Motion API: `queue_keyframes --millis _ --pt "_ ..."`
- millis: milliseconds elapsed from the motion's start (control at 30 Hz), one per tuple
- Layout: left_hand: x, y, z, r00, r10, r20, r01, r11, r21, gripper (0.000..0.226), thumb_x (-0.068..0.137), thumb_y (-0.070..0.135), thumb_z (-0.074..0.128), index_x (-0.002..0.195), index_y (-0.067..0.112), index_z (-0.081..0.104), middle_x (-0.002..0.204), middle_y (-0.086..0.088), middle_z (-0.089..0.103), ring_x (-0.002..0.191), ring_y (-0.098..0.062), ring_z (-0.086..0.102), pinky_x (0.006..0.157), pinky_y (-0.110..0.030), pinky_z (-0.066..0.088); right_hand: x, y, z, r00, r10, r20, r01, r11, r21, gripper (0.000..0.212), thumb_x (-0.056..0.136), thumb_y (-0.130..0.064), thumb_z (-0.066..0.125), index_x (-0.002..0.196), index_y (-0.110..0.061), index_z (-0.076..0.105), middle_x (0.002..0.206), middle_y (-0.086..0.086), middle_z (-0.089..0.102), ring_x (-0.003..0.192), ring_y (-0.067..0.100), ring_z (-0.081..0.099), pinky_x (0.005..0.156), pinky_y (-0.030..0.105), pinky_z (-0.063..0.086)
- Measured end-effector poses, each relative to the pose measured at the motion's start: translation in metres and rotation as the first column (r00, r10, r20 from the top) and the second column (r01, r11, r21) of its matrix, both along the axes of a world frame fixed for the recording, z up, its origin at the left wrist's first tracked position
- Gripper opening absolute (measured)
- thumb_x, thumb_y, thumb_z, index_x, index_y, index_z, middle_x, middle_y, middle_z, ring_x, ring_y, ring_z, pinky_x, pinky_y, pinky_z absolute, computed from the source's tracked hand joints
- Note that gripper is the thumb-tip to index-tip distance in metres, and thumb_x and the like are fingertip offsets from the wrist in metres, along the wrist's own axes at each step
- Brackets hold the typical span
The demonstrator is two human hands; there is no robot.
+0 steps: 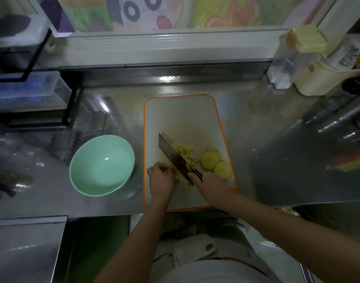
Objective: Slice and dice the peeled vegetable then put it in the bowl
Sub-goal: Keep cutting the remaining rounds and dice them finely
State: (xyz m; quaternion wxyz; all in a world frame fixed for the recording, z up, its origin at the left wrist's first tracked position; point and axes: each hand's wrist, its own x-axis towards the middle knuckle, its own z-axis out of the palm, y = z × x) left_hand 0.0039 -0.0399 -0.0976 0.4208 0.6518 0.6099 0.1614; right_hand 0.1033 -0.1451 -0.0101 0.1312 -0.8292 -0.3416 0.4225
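Observation:
A white cutting board with an orange rim (181, 111) lies on the steel counter. On it sits a pile of yellow diced vegetable (185, 153), and several round yellow slices (215, 163) lie to its right. My right hand (209, 183) grips the dark handle of a cleaver (173, 154), whose blade slants across the dice. My left hand (160, 177) rests curled on vegetable pieces at the blade's left side, mostly covering them. A pale green bowl (102, 164) stands left of the board with nothing in it.
A black wire rack with clear boxes (32, 94) stands at the back left. Cream containers (309, 64) and bottles crowd the back right. The counter's front edge runs just below the board.

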Motion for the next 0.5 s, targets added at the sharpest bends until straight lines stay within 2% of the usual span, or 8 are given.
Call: queue_keyframes --millis 33,67,133,200,267,300,367,500 --pt "0.000 0.000 -0.001 1.000 -0.007 0.007 0.007 1.000 -0.003 0.012 0.084 0.019 0.057 0.092 0.012 0.064 0.102 -0.012 0.060 0.078 -0.019 0.059 0.078 -0.032 0.051 0.000 -0.001 0.000 1.000 -0.001 0.004 0.001 0.999 0.032 0.053 0.100 -0.046 0.029 0.095 0.001 0.053 0.067 -0.001 0.044 0.058 0.008 0.039 0.068 0.027 0.039" --pt "-0.001 -0.001 -0.002 1.000 -0.005 0.016 0.005 1.000 -0.012 0.014 0.086 0.020 0.055 0.092 0.012 0.065 0.102 -0.012 0.060 0.080 -0.020 0.059 0.080 -0.035 0.052 0.000 -0.001 0.001 1.000 -0.005 0.007 0.005 0.999 0.044 0.052 0.099 -0.048 0.029 0.088 -0.002 0.051 0.066 0.000 0.044 0.057 0.008 0.038 0.071 0.031 0.039" --pt "-0.002 -0.002 -0.003 0.999 0.029 0.040 -0.028 0.999 -0.027 0.018 0.088 0.023 0.051 0.088 0.011 0.065 0.098 -0.015 0.060 0.080 -0.023 0.059 0.079 -0.037 0.052 -0.001 -0.001 0.002 1.000 0.004 0.001 -0.004 0.999 0.040 0.051 0.100 -0.046 0.029 0.092 -0.001 0.053 0.070 0.004 0.049 0.058 0.011 0.039 0.071 0.033 0.039" --pt "-0.003 -0.003 0.000 0.994 0.075 0.085 -0.073 0.997 -0.029 0.021 0.090 0.019 0.051 0.083 0.006 0.066 0.091 -0.017 0.062 0.076 -0.023 0.058 0.070 -0.031 0.048 -0.001 0.000 -0.001 0.999 -0.032 0.006 0.032 0.996 0.082 0.041 0.101 -0.038 0.033 0.096 -0.007 0.059 0.075 0.008 0.053 0.058 0.013 0.041 0.065 0.031 0.038" --pt "-0.004 -0.004 0.004 0.984 0.113 0.141 -0.110 0.994 -0.026 0.021 0.091 0.014 0.052 0.078 0.006 0.066 0.083 -0.016 0.064 0.075 -0.023 0.058 0.066 -0.028 0.044 -0.002 0.000 -0.003 0.999 -0.045 0.019 0.042 0.988 0.147 0.040 0.099 -0.038 0.039 0.066 -0.017 0.046 0.062 0.002 0.046 0.053 0.014 0.042 0.058 0.031 0.037" --pt "-0.004 -0.005 0.007 0.978 0.127 0.164 -0.124 0.992 -0.028 0.021 0.091 0.013 0.051 0.077 0.008 0.066 0.081 -0.014 0.064 0.075 -0.023 0.058 0.066 -0.029 0.045 -0.003 0.001 -0.004 0.999 -0.028 0.046 0.020 0.987 0.158 0.043 0.099 -0.038 0.041 0.060 -0.019 0.037 0.057 0.000 0.042 0.053 0.017 0.043 0.057 0.031 0.037" --pt "-0.006 -0.004 0.010 0.968 0.159 0.192 -0.147 0.986 -0.075 0.020 0.092 0.015 0.050 0.081 0.011 0.066 0.083 -0.010 0.064 0.080 -0.022 0.059 0.074 -0.033 0.049 -0.003 0.002 -0.006 0.998 -0.009 0.066 -0.001 0.988 0.156 0.045 0.099 -0.037 0.042 0.058 -0.019 0.033 0.055 -0.001 0.039 0.052 0.018 0.043 0.055 0.032 0.036" --pt "-0.013 0.002 0.008 0.971 0.187 0.150 -0.153 0.965 -0.213 0.023 0.093 0.015 0.045 0.099 0.004 0.065 0.100 -0.013 0.064 0.094 -0.027 0.059 0.087 -0.040 0.050 -0.003 0.004 -0.004 0.999 -0.013 0.047 0.006 0.987 0.158 0.047 0.098 -0.038 0.043 0.057 -0.016 0.034 0.053 -0.001 0.038 0.046 0.011 0.037 0.050 0.029 0.032"
